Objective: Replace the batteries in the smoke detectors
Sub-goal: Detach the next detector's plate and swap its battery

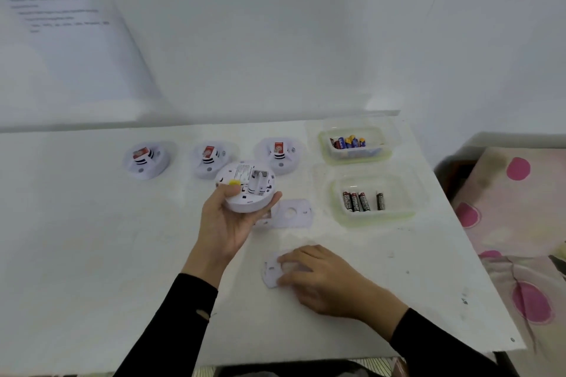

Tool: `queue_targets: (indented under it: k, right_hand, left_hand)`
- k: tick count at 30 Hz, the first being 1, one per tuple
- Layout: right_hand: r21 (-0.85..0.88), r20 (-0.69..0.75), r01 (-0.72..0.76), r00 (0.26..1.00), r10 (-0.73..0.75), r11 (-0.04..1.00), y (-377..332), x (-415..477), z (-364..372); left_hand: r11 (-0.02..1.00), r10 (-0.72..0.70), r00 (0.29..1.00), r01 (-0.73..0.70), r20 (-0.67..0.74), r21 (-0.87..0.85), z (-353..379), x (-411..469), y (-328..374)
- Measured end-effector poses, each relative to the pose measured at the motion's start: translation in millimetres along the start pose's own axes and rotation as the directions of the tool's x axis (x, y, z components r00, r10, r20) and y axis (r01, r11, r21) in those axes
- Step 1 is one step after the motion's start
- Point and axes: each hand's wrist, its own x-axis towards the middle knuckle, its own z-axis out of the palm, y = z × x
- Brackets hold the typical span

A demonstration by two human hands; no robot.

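Observation:
My left hand [228, 223] grips a round white smoke detector [248, 187] above the table, back side up, with its battery bay showing and no batteries visible in it. My right hand [321, 277] rests on a white mounting plate [271, 274] lying on the table, fingers curled over its edge. A second white plate [294, 213] lies flat just behind. Three more detectors [147, 159] [209, 159] [280, 154] stand in a row at the back.
Two clear plastic tubs stand at the right: the far tub [356, 159] holds mixed used batteries, the near tub [346, 217] holds several black batteries [363, 201]. A printed sheet [61, 24] hangs on the wall. A patterned cloth [520, 223] lies beyond the table's right edge.

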Motion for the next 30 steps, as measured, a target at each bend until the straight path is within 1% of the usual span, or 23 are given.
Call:
queue_targets:
  k: [3, 5, 9, 12, 15, 17, 19, 22, 23, 26, 28, 30]
  right_hand:
    - [0.01, 0.015, 0.053, 0.998, -0.053, 0.999, -15, 31, 16]
    - [0.039, 0.021, 0.076, 0.997, -0.077, 0.996, -28, 52, 26]
    - [0.071, 0.035, 0.09, 0.995, -0.093, 0.993, -49, 89, 48]
    - [0.068, -0.009, 0.08, 0.997, -0.079, 0.994, -58, 120, 61]
    - [0.053, -0.057, 0.055, 0.997, -0.052, 0.997, -62, 151, 72]
    - [0.06, -0.078, 0.017, 0.997, -0.013, 0.998, -63, 169, 78]
    - [0.084, -0.101, -0.02, 0.994, 0.029, 0.996, -64, 186, 80]
    - [0.13, -0.12, -0.094, 0.987, 0.11, 0.987, -67, 205, 80]
    - [0.151, -0.135, -0.124, 0.98, 0.144, 0.981, -67, 208, 79]
    - [0.183, -0.174, -0.238, 0.947, 0.269, 0.954, -61, 208, 79]
    - [0.194, -0.156, -0.316, 0.925, 0.347, 0.929, -58, 203, 78]
    - [0.258, -0.125, -0.376, 0.901, 0.416, 0.89, -58, 201, 77]
  left_hand:
    - [0.996, 0.025, 0.997, -0.019, -0.075, 0.089, -25, -7, 33]
    - [0.982, 0.076, 0.99, -0.054, -0.121, 0.18, -46, -10, 57]
    - [0.926, 0.174, 0.969, -0.101, -0.173, 0.364, -88, -16, 104]
    - [0.868, 0.173, 0.96, -0.044, -0.219, 0.494, -115, -19, 134]
    - [0.773, 0.134, 0.961, 0.052, -0.243, 0.632, -136, -19, 156]
    - [0.692, 0.135, 0.958, 0.091, -0.252, 0.716, -148, -16, 166]
    - [0.609, 0.177, 0.949, 0.103, -0.261, 0.787, -160, -11, 172]
    - [0.456, 0.238, 0.945, 0.094, -0.224, 0.885, -174, -2, 178]
    - [0.425, 0.244, 0.947, 0.092, -0.211, 0.901, -177, 1, 178]
    - [0.393, 0.254, 0.95, 0.072, -0.183, 0.917, -180, 7, 180]
    - [0.367, 0.247, 0.956, 0.061, -0.161, 0.928, -182, 10, 181]
    - [0.332, 0.218, 0.965, 0.067, -0.146, 0.941, -184, 12, 182]
